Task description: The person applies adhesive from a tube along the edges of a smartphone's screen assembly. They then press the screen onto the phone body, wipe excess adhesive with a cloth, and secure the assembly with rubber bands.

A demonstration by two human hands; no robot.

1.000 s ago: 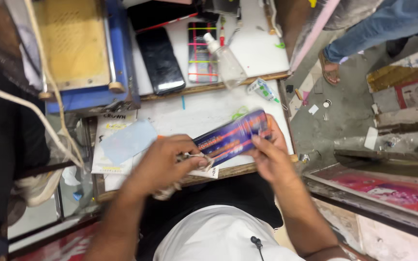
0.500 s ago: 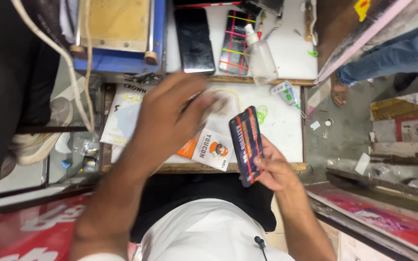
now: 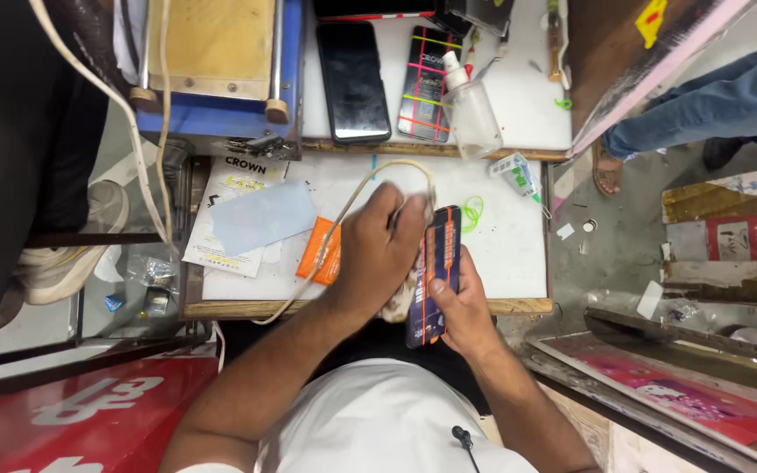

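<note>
Item in hand: a flat phone-shaped slab with a dark, orange-striped face (image 3: 435, 273), held on edge at the centre of the frame, just above the near edge of the white worktop (image 3: 505, 254). The right hand (image 3: 457, 311) grips its lower half, thumb on the face and fingers curled behind. The left hand (image 3: 378, 254) presses against its left side, fingers closed on what appears to be a pale cloth; a cream cable (image 3: 330, 236) loops over that hand.

Judgement: the slab looks light, rigid, smooth and probably breakable; the long edges are the safest hold.

Containers: a clear squeeze bottle (image 3: 470, 109) lies at upper centre, contents not discernible. Beside it lie a black phone (image 3: 352, 81) and a striped phone (image 3: 427, 83).
</note>
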